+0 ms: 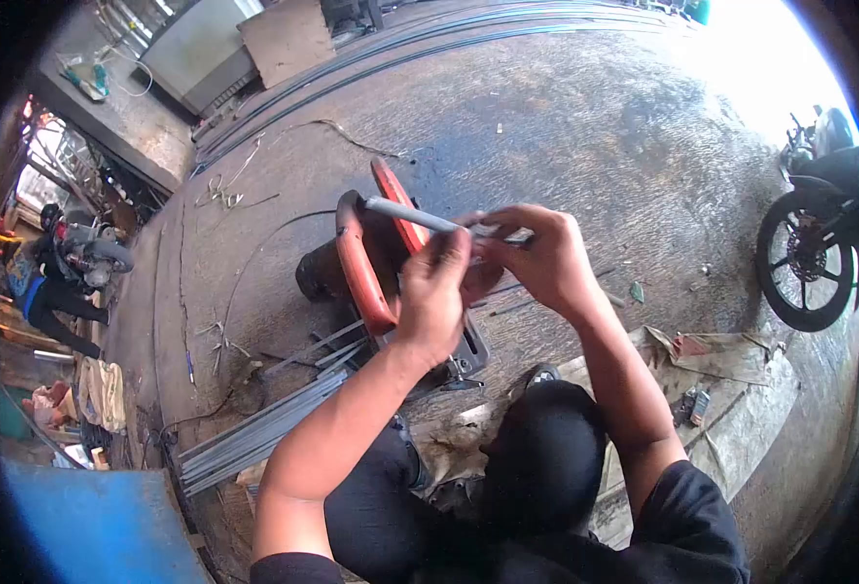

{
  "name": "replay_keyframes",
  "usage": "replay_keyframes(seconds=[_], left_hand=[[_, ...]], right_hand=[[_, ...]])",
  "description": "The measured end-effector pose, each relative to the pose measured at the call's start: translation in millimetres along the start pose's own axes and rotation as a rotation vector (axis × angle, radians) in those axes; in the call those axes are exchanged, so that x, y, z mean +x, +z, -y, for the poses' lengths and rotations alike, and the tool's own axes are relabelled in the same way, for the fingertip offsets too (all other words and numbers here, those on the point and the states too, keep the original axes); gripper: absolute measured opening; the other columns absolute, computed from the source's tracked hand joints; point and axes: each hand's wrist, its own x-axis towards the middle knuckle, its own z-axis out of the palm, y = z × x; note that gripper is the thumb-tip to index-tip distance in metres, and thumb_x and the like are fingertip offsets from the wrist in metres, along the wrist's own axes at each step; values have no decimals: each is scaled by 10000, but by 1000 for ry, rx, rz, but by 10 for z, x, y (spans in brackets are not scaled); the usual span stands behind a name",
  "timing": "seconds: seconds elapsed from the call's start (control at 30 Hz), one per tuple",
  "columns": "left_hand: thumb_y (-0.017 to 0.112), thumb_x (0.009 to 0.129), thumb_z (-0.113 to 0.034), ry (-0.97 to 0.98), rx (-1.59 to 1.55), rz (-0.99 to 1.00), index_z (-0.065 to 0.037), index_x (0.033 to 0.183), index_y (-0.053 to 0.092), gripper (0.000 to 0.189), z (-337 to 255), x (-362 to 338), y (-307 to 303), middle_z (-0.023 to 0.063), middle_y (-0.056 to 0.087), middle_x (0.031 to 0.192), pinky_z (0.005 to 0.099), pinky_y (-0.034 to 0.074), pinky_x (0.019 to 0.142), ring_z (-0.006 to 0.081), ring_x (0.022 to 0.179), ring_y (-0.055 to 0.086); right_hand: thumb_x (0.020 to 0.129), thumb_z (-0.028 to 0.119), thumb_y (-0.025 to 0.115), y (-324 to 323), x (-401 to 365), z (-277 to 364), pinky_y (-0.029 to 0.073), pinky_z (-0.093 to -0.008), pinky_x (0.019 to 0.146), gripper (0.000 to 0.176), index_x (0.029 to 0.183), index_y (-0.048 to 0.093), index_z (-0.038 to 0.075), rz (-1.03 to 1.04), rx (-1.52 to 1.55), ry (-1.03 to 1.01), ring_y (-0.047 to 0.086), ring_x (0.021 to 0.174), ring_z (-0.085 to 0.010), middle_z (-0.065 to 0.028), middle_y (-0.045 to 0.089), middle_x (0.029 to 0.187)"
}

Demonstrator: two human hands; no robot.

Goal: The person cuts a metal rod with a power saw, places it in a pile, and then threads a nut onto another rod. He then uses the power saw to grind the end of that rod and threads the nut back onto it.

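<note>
Hands, two. Left hand (434, 292): fingers closed round one slim grey metal tube (405, 212), its visible end pointing away to the left. Right hand (543, 255): fingers bent, just beside the tube's near end; blurred, so whether it grips cannot be told.

Power tool, one, orange-red and black (357, 263): beneath and to the left of the left hand, one looped handle visible, standing on the wet grey concrete floor (595, 136).

Loose grey metal tubes (264, 428), one bundle: left of the left hand and nearer the body; too overlapped to count.

Stained pale cloth sheet, one (751, 428): on the floor, right of the right hand and nearer the body.

Motorcycles, two: one black with a spoked front wheel (807, 258), well right of the right hand; one dark (94, 253), well left of the left hand, with one person in dark clothing (45, 302) beside it.

Flat blue panel, one (89, 516): far left of the left hand, toward the body.

Brown board, one (286, 44): well beyond the left hand.
</note>
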Motion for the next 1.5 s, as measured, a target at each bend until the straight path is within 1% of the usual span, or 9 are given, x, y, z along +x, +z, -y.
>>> replay_keyframes(seconds=[0.1,0.27,0.43,0.67,0.77,0.9,1.13,1.33,1.5], left_hand=[[469,982,-233,242,98,-106,-21,1046,524,228,-221,-70,139,116,611,955,334,572,713,197,862,648],[463,973,-335,311,44,-322,-50,1090,492,310,-631,-95,-135,174,642,1019,401,579,784,295,887,665],[536,927,-381,265,-18,-398,-41,1095,481,383,-806,-169,-385,193,596,1104,408,542,883,302,991,622],[520,933,-384,245,-31,-463,-25,1094,470,397,-865,-157,-580,148,593,1084,402,550,885,302,1021,601],[506,946,-354,233,-58,-444,-47,1052,515,325,-833,-178,-514,131,617,1077,378,532,906,259,995,615],[406,998,-295,266,139,-398,-11,1065,496,306,-641,-156,-391,180,611,1054,413,579,756,294,892,646],[538,950,-165,174,294,-176,-5,1112,558,228,-374,-135,-390,47,624,980,263,565,664,166,771,671],[645,878,-185,215,950,-463,14,1364,332,611,-399,-122,-1070,165,487,1273,364,329,1039,225,1197,445],[631,869,-145,-191,637,-596,27,1159,484,369,-333,58,-1009,156,609,1053,305,533,718,209,880,635]], right_hand=[[667,239,801,-62,-38,356,511,-355,722,383,959,671,29,-245,-332,-278,638,858,-256,-142,667,909],[908,357,602,85,-417,418,534,-280,638,437,1101,591,-36,226,809,681,635,756,-126,-85,666,880],[982,313,462,282,-328,456,546,-296,747,371,1167,519,-3,-136,1408,559,631,886,-171,-96,597,1017],[966,353,497,396,-316,580,532,-270,693,439,1134,552,-49,-167,1214,473,636,817,-145,-108,635,978],[922,295,585,127,-326,700,492,-258,622,357,919,643,-57,245,745,557,617,684,-98,-78,659,741],[775,188,696,240,-202,686,505,-384,755,335,1071,630,44,-160,-171,-436,629,841,-338,-152,655,949],[848,122,615,327,40,-45,512,-422,626,443,1280,526,83,218,-178,-301,648,730,-363,-189,661,862],[903,253,567,117,-271,-1164,471,-368,630,295,1031,650,0,215,7,272,616,637,-209,-207,603,690],[923,332,529,320,-668,-2004,463,-403,641,371,947,643,-20,202,105,415,610,650,-264,-212,598,683]])
